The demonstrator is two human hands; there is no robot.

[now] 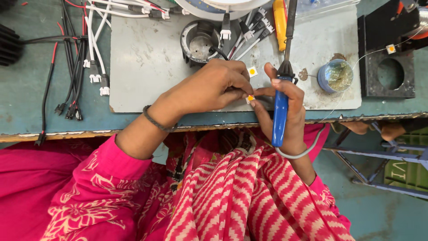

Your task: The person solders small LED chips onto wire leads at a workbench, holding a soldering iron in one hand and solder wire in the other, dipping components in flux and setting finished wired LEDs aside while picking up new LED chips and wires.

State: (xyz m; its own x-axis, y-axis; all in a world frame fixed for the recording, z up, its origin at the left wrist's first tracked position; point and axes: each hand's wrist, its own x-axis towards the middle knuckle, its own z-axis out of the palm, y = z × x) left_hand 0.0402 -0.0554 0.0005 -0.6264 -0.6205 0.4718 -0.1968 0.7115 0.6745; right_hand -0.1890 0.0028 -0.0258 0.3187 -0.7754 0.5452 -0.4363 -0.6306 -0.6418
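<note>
We work at the near edge of the bench (26, 111), over a pale grey work mat (147, 62) that takes the heat and mess instead of the benchtop. Our left hand (209, 87) pinches a small square LED chip (250, 98) with a yellow centre, fingers (238, 91) closed on it, holding it just above the mat's front edge so it cannot slide. Our right hand (285, 105) wraps around the blue handle of a soldering iron (281, 111), fingers clamped on the grip, forefinger stretched across to touch the chip and steady it from the other side. The iron's shaft points away from us toward the far edge, its tip kept well apart from the chip and from our skin; its grey cord (303, 151) loops down off the bench.

A second LED chip (253, 71) lies on the mat just beyond our left knuckles, within easy reach. A round metal lamp housing (198, 42) sits farther back, with connector leads (247, 31) fanned beside it. To the right, a small blue pot (335, 76) stands close to the iron hand, and a thin solder wire (379, 49) runs over it. Bundles of black, white and red cable harnesses (80, 58) lie at the left end.
</note>
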